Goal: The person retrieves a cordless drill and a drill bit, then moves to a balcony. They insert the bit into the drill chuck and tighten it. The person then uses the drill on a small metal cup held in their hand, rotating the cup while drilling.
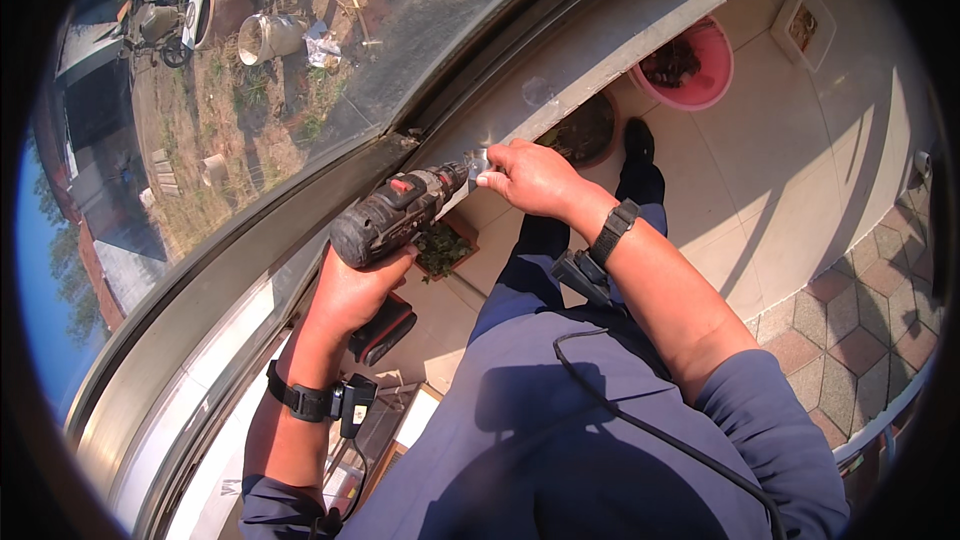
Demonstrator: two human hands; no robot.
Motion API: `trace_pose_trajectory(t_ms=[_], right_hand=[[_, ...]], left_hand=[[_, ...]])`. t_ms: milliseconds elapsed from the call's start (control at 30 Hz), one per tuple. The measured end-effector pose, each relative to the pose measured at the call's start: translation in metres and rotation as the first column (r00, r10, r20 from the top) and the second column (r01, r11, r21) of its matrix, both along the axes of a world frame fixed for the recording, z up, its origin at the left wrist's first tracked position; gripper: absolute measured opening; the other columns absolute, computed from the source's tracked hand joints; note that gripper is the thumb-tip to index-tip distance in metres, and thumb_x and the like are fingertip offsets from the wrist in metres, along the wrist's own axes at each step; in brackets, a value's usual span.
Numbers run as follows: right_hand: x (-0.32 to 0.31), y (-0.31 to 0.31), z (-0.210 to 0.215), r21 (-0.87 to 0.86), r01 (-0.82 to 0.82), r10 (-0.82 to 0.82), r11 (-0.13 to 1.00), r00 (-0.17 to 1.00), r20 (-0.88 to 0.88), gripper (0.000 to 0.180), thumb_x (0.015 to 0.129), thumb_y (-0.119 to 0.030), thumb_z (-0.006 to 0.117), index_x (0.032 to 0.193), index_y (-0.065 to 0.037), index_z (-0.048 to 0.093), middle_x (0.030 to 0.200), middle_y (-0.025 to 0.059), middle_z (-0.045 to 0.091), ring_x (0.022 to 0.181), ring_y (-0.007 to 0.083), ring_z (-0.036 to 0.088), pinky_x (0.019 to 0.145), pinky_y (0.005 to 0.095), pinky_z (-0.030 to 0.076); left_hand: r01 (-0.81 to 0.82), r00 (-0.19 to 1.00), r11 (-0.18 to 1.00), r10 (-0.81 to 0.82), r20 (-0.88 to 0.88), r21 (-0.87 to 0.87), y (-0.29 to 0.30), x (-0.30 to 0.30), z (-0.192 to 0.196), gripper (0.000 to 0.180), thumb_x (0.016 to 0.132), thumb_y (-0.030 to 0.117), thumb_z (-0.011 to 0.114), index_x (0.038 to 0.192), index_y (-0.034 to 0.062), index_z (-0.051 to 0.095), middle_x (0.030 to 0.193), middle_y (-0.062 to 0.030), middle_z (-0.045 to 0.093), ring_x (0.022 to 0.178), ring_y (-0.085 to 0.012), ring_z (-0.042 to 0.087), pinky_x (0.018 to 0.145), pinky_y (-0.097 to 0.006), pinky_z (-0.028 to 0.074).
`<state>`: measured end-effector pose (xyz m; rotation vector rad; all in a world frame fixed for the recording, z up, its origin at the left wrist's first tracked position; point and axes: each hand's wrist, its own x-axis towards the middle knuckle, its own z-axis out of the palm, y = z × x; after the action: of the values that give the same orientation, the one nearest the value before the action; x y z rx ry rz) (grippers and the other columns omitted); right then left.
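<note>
My left hand (350,292) is wrapped round the handle of a worn black-and-red cordless drill (385,217). The drill lies level, its chuck turned up and to the right. At its front end is a small shiny metal piece (478,166), which my right hand (537,178) pinches between thumb and fingers. Glare and the fingers hide its exact shape and whether the drill's tip touches it. Both hands are over the light sill (590,80), beside the metal window frame (300,185).
Beyond the glass is a dirt yard with buckets. A pink tub (712,70), a dark plant pot (590,135) and a planter (445,248) stand below on the tiled floor (730,190). Straps with small boxes sit on both wrists; a black cable (650,425) crosses my front.
</note>
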<state>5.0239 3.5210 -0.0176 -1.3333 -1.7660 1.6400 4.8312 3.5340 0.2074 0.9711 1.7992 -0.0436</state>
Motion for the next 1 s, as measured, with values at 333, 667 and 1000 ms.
trace_pose_trajectory(t_ms=[333,667,1000], right_hand=[[-0.0001,-0.0019,-0.0013,0.01,0.027,-0.027,1.0,0.999,-0.018,0.03,0.096,-0.035,0.066,0.1,-0.005,0.065,0.092,0.0176,0.068,0.096,0.0372,0.065,0.084,0.0471,0.052],[0.0007,-0.0036,-0.0009,0.02,0.016,-0.016,1.0,0.999,-0.032,0.03,0.096,-0.035,0.066,0.1,-0.005,0.065,0.094,0.019,0.068,0.097,0.0385,0.064,0.084,0.0487,0.052],[0.0006,-0.0038,0.0008,-0.02,-0.021,0.02,1.0,1.0,-0.011,0.032,0.097,-0.036,0.063,0.104,-0.005,0.064,0.099,0.0209,0.068,0.101,0.0399,0.064,0.087,0.0505,0.051]], left_hand=[[-0.001,1.0,0.999,0.001,0.008,-0.032,0.0056,0.0053,0.0033,0.022,0.086,0.005,0.073,0.107,0.0018,0.067,0.08,-0.0002,0.063,0.063,-0.0093,0.057,0.057,-0.027,0.049],[-0.002,1.0,0.999,0.001,-0.018,-0.035,0.0041,0.0065,0.0034,0.022,0.086,0.006,0.073,0.107,0.0016,0.067,0.079,-0.0003,0.062,0.062,-0.0095,0.057,0.056,-0.027,0.048],[0.032,0.999,0.999,-0.033,-0.024,-0.036,0.005,0.0072,0.0032,0.021,0.086,0.006,0.073,0.106,0.0011,0.068,0.078,-0.0006,0.063,0.062,-0.0093,0.058,0.056,-0.028,0.048]])
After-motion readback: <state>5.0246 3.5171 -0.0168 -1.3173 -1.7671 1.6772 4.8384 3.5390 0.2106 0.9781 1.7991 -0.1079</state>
